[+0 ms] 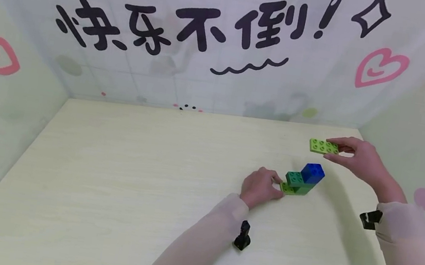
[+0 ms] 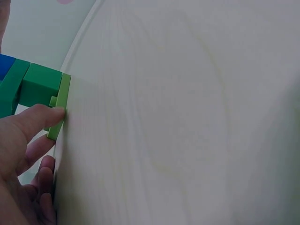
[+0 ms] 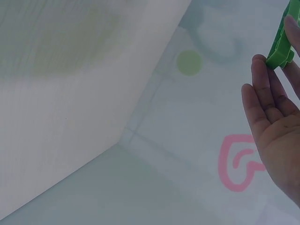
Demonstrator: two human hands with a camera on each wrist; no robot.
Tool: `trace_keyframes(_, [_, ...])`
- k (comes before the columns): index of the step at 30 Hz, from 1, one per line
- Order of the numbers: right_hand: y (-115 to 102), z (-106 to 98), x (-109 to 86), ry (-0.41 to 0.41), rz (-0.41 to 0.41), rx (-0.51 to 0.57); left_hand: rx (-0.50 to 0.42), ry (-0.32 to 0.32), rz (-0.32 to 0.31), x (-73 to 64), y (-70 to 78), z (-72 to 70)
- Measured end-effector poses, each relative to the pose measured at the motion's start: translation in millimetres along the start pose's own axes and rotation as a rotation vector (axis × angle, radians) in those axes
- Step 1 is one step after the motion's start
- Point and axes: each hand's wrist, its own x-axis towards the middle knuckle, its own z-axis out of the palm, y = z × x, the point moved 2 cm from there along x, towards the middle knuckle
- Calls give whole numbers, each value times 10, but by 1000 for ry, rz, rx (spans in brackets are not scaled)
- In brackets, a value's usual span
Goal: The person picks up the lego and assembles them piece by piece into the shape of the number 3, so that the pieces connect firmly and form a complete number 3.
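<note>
My right hand (image 1: 362,160) pinches a lime-green flat toy brick (image 1: 322,146) by its right end, thumb and fingers on opposite long edges. Its studs face up, and it is held off the table behind a small stack. In that stack a blue brick (image 1: 313,172) and a green brick (image 1: 294,178) sit side by side above a second green brick (image 1: 304,190). Lowest is a lime-green flat base brick (image 1: 287,188), partly covered. My left hand (image 1: 260,187) pinches the left end of this base between thumb and fingers, as the left wrist view also shows.
The pale wooden table (image 1: 126,184) meets a printed cloth backdrop (image 1: 187,78) at its back edge. A cloth wall (image 1: 422,136) stands close beside the right arm. Black camera mounts (image 1: 242,236) sit on both wrists.
</note>
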Motion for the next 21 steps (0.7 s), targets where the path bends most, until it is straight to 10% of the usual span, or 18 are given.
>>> trace_keyframes(21, [-164,156,-180,17,-139,-82,2,11,10,-1,-19,27])
